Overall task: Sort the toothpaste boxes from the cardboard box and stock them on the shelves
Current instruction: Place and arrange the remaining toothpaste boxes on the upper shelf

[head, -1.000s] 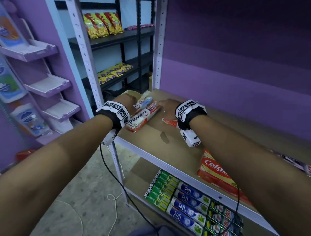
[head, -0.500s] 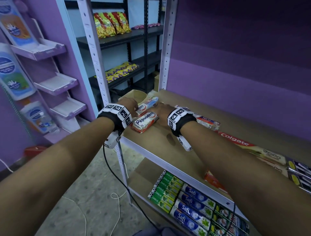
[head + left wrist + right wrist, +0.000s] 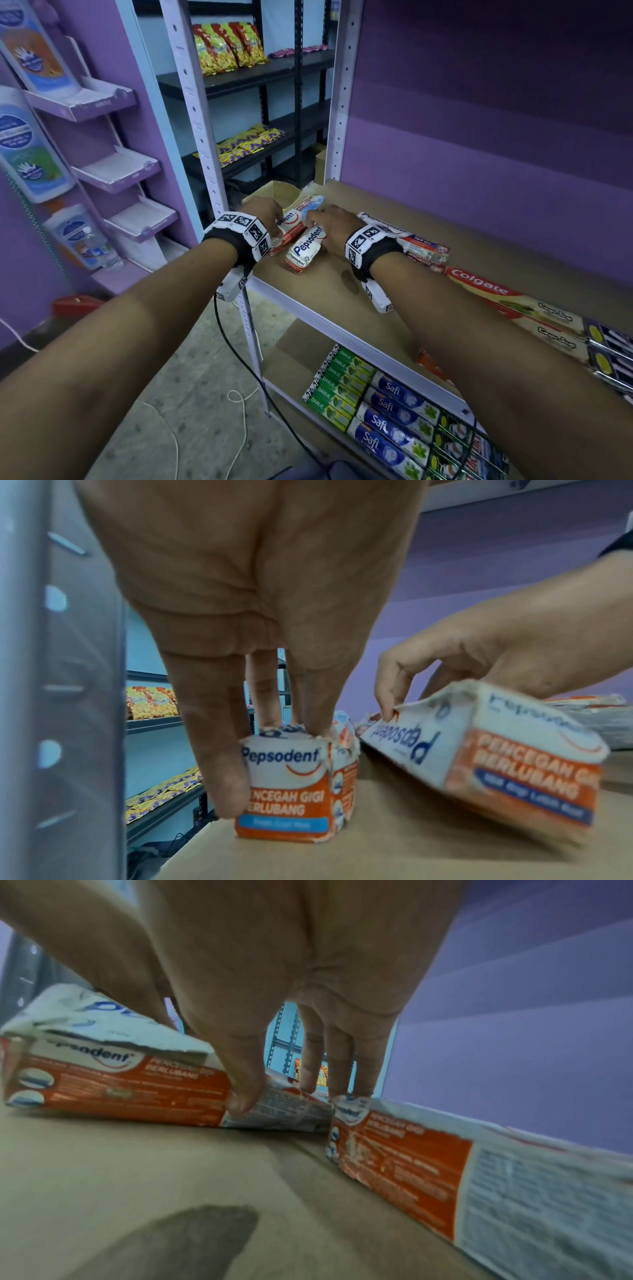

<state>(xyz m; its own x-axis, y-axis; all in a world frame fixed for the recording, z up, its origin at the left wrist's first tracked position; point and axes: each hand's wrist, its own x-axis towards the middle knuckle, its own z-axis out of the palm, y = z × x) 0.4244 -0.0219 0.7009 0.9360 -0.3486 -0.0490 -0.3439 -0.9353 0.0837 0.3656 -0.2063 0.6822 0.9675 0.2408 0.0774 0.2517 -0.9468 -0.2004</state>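
Note:
Two short white-and-orange Pepsodent boxes lie at the left end of the brown shelf (image 3: 342, 308). My left hand (image 3: 270, 216) holds the rear box (image 3: 291, 221); in the left wrist view its fingers (image 3: 212, 737) stand on the top and side of that box (image 3: 287, 785). My right hand (image 3: 318, 222) grips the front box (image 3: 305, 250), thumb (image 3: 240, 1085) on its side and fingers over its top (image 3: 120, 1080). The left wrist view shows that box (image 3: 479, 764) tilted. An open cardboard box (image 3: 277, 193) sits just behind my left hand.
A long Pepsodent box (image 3: 411, 240) and Colgate boxes (image 3: 486, 284) lie along the shelf to the right. Darlie (image 3: 339, 387) and Safi boxes (image 3: 390, 418) fill the shelf below. A perforated metal post (image 3: 191, 102) stands close on the left. Purple wall behind.
My right hand has moved left, off the red box, onto the front Pepsodent box, which has swung its end towards me. My left hand stays at the rear box.

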